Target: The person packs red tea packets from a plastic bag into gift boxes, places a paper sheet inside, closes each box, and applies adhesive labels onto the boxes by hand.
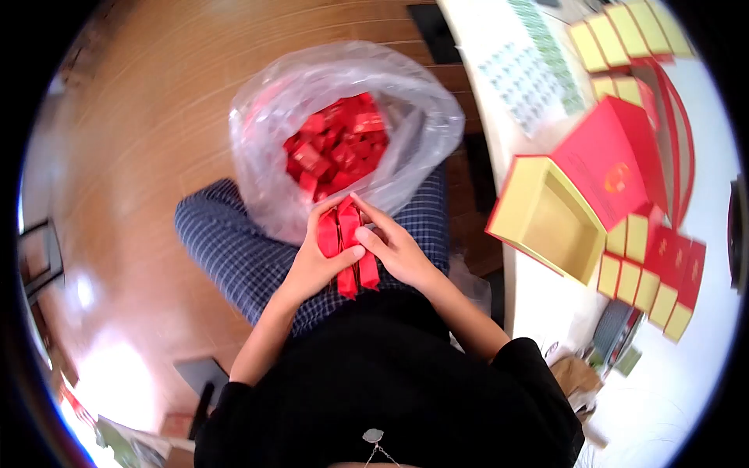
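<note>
Presently, several red packets (pixel 348 228) are held side by side, near side of the plastic bag (pixel 425 113), fingers of left hand (pixel 310 264) and right hand (pixel 402 256) closed around them. Aligning is presumably in hand; next, even pressure is required.

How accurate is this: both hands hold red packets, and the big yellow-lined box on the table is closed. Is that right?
Not quite: the head view shows the big yellow-lined box on the table open, not closed. Both hands do hold red packets.
</note>
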The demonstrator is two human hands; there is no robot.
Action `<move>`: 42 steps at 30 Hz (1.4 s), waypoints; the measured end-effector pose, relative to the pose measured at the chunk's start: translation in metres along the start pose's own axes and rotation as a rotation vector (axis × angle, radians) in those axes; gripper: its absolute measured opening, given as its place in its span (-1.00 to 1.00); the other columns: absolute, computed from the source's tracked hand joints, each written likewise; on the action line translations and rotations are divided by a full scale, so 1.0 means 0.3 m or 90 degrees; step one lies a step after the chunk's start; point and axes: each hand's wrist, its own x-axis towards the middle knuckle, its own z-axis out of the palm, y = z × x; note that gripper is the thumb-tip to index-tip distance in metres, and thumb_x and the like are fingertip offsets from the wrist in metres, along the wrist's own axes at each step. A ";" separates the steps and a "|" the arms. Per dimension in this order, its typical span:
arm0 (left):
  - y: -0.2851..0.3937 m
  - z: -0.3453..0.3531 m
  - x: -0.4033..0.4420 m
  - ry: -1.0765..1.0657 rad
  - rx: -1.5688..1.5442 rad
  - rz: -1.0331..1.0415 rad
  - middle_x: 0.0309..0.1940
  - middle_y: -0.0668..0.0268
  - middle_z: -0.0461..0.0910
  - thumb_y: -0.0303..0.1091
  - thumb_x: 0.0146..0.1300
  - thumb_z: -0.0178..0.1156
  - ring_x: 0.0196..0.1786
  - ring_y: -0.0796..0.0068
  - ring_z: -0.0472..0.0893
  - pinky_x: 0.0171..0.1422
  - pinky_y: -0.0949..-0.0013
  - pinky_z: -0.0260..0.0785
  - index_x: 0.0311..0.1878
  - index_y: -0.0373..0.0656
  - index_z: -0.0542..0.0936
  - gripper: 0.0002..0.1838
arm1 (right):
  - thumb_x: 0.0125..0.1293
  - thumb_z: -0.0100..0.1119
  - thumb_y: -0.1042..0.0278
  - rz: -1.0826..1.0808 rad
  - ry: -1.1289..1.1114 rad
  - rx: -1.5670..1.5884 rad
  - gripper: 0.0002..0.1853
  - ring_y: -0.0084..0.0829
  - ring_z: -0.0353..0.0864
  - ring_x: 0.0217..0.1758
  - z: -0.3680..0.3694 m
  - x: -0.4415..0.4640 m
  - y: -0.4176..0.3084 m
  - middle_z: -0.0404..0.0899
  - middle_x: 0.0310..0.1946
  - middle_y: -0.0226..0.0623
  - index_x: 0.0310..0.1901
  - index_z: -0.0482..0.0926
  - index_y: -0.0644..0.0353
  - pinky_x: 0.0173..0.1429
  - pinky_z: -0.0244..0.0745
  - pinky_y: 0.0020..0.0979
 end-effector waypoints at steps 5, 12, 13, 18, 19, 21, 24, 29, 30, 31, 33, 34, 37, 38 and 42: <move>0.346 0.328 0.132 -0.228 0.048 0.209 0.24 0.10 0.32 -0.30 0.13 0.41 0.30 0.28 0.39 0.37 0.25 0.24 0.40 -0.18 0.11 -0.14 | 0.41 0.06 0.20 -0.188 0.208 -0.190 -0.36 -0.46 0.34 -0.22 -0.236 -0.186 -0.483 0.41 -0.10 -0.30 0.45 0.17 0.24 -0.06 0.31 -0.48; 0.395 0.748 0.374 -0.275 0.258 0.352 0.15 0.00 0.30 -0.08 0.26 0.26 0.27 -0.02 0.34 0.38 0.14 0.20 0.28 -0.27 0.26 -0.33 | 0.51 -0.09 0.28 -0.243 0.539 -0.055 -0.53 -0.39 0.34 0.35 -0.521 -0.275 -0.545 0.33 0.34 -0.17 0.33 0.29 0.36 0.43 0.18 -0.37; 0.365 0.755 0.399 -0.275 0.260 0.356 0.15 0.00 0.30 -0.08 0.26 0.26 0.27 -0.02 0.34 0.38 0.14 0.20 0.28 -0.27 0.26 -0.33 | 0.51 -0.09 0.28 -0.219 0.534 -0.041 -0.56 -0.40 0.34 0.34 -0.552 -0.275 -0.508 0.36 0.31 -0.18 0.32 0.31 0.34 0.42 0.19 -0.37; 0.324 0.695 0.402 -0.192 0.592 0.428 0.07 0.01 0.32 0.00 0.28 0.18 0.13 0.00 0.32 0.32 0.11 0.12 0.11 -0.37 0.40 -0.41 | 0.45 0.07 0.28 -0.156 0.474 0.002 -0.67 -0.58 0.46 0.03 -0.598 -0.261 -0.392 0.52 0.00 -0.33 0.15 0.46 0.25 0.15 0.36 -0.52; 0.323 0.689 0.397 -0.172 0.617 0.447 0.01 0.05 0.34 0.03 0.31 0.14 0.07 0.06 0.34 0.25 0.14 0.13 0.04 -0.36 0.45 -0.44 | 0.45 0.07 0.28 -0.153 0.473 0.010 -0.67 -0.58 0.46 0.03 -0.598 -0.262 -0.390 0.52 0.00 -0.33 0.15 0.46 0.25 0.15 0.36 -0.52; 0.340 0.677 0.391 -0.172 0.627 0.434 -0.03 0.09 0.36 0.03 0.32 0.13 0.05 0.09 0.35 0.22 0.15 0.14 0.00 -0.34 0.48 -0.47 | 0.42 0.14 0.26 -0.131 0.421 -0.007 -0.69 -0.65 0.46 -0.14 -0.599 -0.261 -0.393 0.54 -0.11 -0.40 0.08 0.49 0.28 -0.01 0.39 -0.57; 0.352 0.683 0.388 -0.162 0.652 0.415 -0.10 0.16 0.39 0.01 0.33 0.11 0.00 0.15 0.36 0.16 0.16 0.16 -0.07 -0.30 0.53 -0.54 | 0.41 0.15 0.27 -0.117 0.430 -0.061 -0.70 -0.68 0.45 -0.24 -0.594 -0.264 -0.400 0.55 -0.18 -0.42 0.04 0.51 0.30 -0.10 0.40 -0.59; 0.323 0.690 0.387 -0.144 0.683 0.415 -0.17 0.21 0.40 -0.03 0.34 0.11 -0.05 0.20 0.37 0.11 0.17 0.17 -0.11 -0.20 0.58 -0.62 | 0.39 0.18 0.27 -0.088 0.429 -0.084 -0.69 -0.70 0.44 -0.31 -0.604 -0.271 -0.398 0.57 -0.25 -0.40 0.05 0.50 0.29 -0.18 0.40 -0.59; 0.304 0.695 0.386 -0.104 0.639 0.435 -0.17 0.21 0.39 -0.07 0.33 0.13 -0.05 0.20 0.37 0.10 0.17 0.18 -0.10 -0.17 0.58 -0.66 | 0.38 0.19 0.28 -0.082 0.434 -0.095 -0.68 -0.70 0.45 -0.34 -0.605 -0.270 -0.391 0.59 -0.27 -0.39 0.06 0.49 0.28 -0.22 0.40 -0.59; 0.289 0.699 0.386 -0.062 0.594 0.455 -0.17 0.21 0.39 -0.10 0.32 0.16 -0.05 0.19 0.37 0.10 0.16 0.19 -0.08 -0.15 0.58 -0.69 | 0.38 0.19 0.28 -0.079 0.432 -0.094 -0.68 -0.70 0.45 -0.34 -0.597 -0.269 -0.394 0.59 -0.27 -0.39 0.06 0.49 0.28 -0.22 0.40 -0.59; 0.272 0.709 0.390 -0.035 0.577 0.484 -0.18 0.22 0.39 -0.18 0.27 0.21 -0.05 0.18 0.38 0.08 0.16 0.21 -0.08 -0.13 0.58 -0.73 | 0.36 0.23 0.28 -0.086 0.483 -0.109 -0.70 -0.66 0.50 -0.41 -0.570 -0.261 -0.409 0.63 -0.30 -0.28 -0.01 0.46 0.29 -0.28 0.43 -0.54; 0.266 0.714 0.392 -0.009 0.560 0.514 -0.18 0.23 0.39 -0.26 0.22 0.26 -0.05 0.17 0.38 0.07 0.15 0.23 -0.07 -0.11 0.58 -0.75 | 0.36 0.23 0.28 -0.080 0.479 -0.110 -0.70 -0.66 0.50 -0.41 -0.562 -0.259 -0.412 0.63 -0.30 -0.28 -0.01 0.46 0.29 -0.28 0.43 -0.54; 0.259 0.727 0.405 -0.003 0.613 0.525 -0.17 0.21 0.39 -0.39 0.11 0.31 -0.03 0.14 0.39 0.07 0.15 0.25 -0.03 -0.10 0.57 -0.68 | 0.36 0.22 0.32 0.024 0.519 -0.287 -0.75 -0.44 0.58 -0.47 -0.550 -0.250 -0.420 0.64 -0.34 -0.11 -0.11 0.41 0.29 -0.30 0.46 -0.44; 0.261 0.732 0.410 0.014 0.611 0.520 -0.17 0.21 0.39 -0.39 0.11 0.31 -0.03 0.14 0.39 0.07 0.15 0.25 -0.03 -0.10 0.57 -0.68 | 0.38 0.17 0.32 0.024 0.515 -0.373 -0.77 -0.31 0.58 -0.48 -0.545 -0.247 -0.417 0.61 -0.36 -0.05 -0.14 0.39 0.29 -0.31 0.46 -0.39; 0.262 0.713 0.427 -0.025 0.650 0.521 -0.11 0.14 0.38 -0.42 0.10 0.31 0.00 0.10 0.39 0.07 0.19 0.30 0.06 -0.09 0.52 -0.59 | 0.46 0.02 0.28 -0.014 0.498 -0.508 -0.78 -0.07 0.55 -0.51 -0.566 -0.246 -0.385 0.55 -0.40 0.01 -0.13 0.38 0.30 -0.39 0.46 -0.26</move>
